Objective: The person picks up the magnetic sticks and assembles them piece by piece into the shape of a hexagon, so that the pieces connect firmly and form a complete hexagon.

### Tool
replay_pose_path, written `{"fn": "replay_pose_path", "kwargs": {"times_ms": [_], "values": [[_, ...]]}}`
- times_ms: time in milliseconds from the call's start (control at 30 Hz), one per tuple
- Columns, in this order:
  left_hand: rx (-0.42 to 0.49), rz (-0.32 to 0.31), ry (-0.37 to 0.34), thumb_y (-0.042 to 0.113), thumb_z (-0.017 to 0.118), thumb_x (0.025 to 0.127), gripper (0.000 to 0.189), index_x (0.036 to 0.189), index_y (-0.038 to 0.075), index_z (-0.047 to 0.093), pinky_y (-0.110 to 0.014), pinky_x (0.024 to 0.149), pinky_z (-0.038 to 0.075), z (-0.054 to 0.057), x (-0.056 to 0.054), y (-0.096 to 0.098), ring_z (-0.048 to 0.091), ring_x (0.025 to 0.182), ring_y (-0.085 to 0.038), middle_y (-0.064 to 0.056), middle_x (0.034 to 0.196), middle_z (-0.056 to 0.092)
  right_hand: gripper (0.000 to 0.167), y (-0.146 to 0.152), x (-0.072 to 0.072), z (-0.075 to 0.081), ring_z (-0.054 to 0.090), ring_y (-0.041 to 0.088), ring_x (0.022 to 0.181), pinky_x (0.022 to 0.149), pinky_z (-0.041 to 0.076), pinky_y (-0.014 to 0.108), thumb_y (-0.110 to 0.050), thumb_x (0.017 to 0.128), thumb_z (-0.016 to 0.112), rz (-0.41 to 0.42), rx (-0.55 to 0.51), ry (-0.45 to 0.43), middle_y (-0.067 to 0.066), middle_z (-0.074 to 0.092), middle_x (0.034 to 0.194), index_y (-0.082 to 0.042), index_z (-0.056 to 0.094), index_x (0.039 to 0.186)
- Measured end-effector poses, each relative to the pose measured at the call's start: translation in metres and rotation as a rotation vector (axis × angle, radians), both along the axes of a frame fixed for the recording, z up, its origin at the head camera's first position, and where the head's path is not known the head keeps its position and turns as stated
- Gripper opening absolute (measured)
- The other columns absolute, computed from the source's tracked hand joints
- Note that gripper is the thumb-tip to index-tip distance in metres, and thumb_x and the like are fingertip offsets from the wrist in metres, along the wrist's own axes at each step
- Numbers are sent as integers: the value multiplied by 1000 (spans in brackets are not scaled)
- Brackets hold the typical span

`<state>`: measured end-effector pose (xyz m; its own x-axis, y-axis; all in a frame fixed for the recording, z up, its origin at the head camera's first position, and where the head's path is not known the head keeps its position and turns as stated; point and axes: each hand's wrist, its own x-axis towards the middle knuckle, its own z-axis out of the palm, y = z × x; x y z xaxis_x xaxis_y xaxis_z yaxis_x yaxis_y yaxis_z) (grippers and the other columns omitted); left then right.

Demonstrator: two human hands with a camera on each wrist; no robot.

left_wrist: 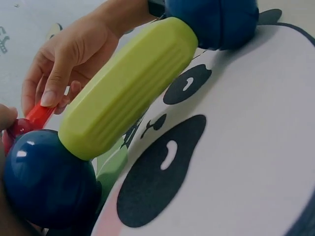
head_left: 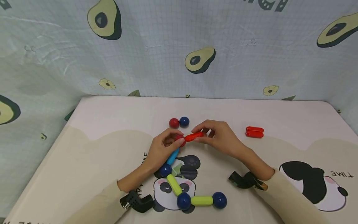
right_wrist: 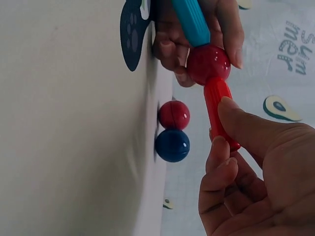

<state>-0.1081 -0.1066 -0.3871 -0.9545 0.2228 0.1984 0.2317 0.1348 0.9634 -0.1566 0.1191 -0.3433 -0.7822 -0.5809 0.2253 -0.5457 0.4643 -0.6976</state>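
Head view: both hands come together above a panda-printed tabletop [head_left: 98,174].
Left hand [head_left: 160,152]: thumb and fingers curled round a glossy red ball [right_wrist: 209,66], spread only as far as the ball between them.
Right hand [head_left: 216,135]: thumb and fingertips pinch a red rod [head_left: 193,136] towards its outer end; the inner end touches the red ball. How deep it sits cannot be told.
Light-blue rod [head_left: 173,156]: joined to the red ball, slanting towards the person to a dark blue ball [head_left: 165,170].
Lime rods: one [head_left: 174,184] links that ball to a middle blue ball [head_left: 184,201]; the other [head_left: 202,201] runs rightward to an end blue ball [head_left: 219,200].
Loose balls: a spare red ball [head_left: 174,123] and a spare blue ball [head_left: 184,121], side by side beyond the hands.
Spare red rods [head_left: 254,134]: two, lying parallel, right of the right hand.
Wrists: a black camera [head_left: 137,201] on the left, another [head_left: 247,180] on the right.
Backdrop [head_left: 156,68]: pale sheet with avocado prints.
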Motion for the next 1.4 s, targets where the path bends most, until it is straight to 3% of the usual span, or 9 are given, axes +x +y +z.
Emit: {"fn": "replay_pose_path", "kwargs": {"times_ms": [167,433,633,767,967,1400], "values": [[12,-3,-11,10,64,91,24,114,5,57,-26,70,53,1,0,0,64,74,-23,-10,99,60,28,-8,1,-2,56,9,80,67,51,28,-10,79,79,43,-12,15,-10,66,93,-16,72,105],[-11,4,6,11,69,88,28,116,9,64,-25,67,51,-2,0,1,61,76,-21,-7,97,65,28,-11,-2,-2,57,8,83,70,52,28,-16,81,78,48,26,14,-10,66,97,-16,71,108],[-32,24,-1,15,68,89,26,115,11,67,-25,64,48,-1,0,3,60,73,-19,-5,89,66,26,-5,-11,0,59,12,89,73,52,32,-20,88,71,-59,23,-22,-3,66,106,-17,69,114],[-33,28,-17,15,67,90,26,116,11,67,-26,66,49,0,0,3,61,72,-19,-6,90,66,33,-6,-18,-7,59,17,94,78,53,35,-17,90,69,-100,6,-61,3,63,117,-18,65,123],[-19,20,-17,14,67,90,27,116,9,68,-26,68,51,-2,0,3,63,73,-20,-9,89,67,44,-16,-25,-20,62,18,95,82,52,35,-10,88,69,-54,23,-51,4,54,134,-17,60,130],[-13,25,-13,12,68,90,26,115,8,68,-25,66,51,-3,-1,2,63,71,-21,-10,86,67,54,-28,-33,-24,57,15,88,78,51,29,-3,88,66,68,99,35,7,38,148,-16,51,139]]}}
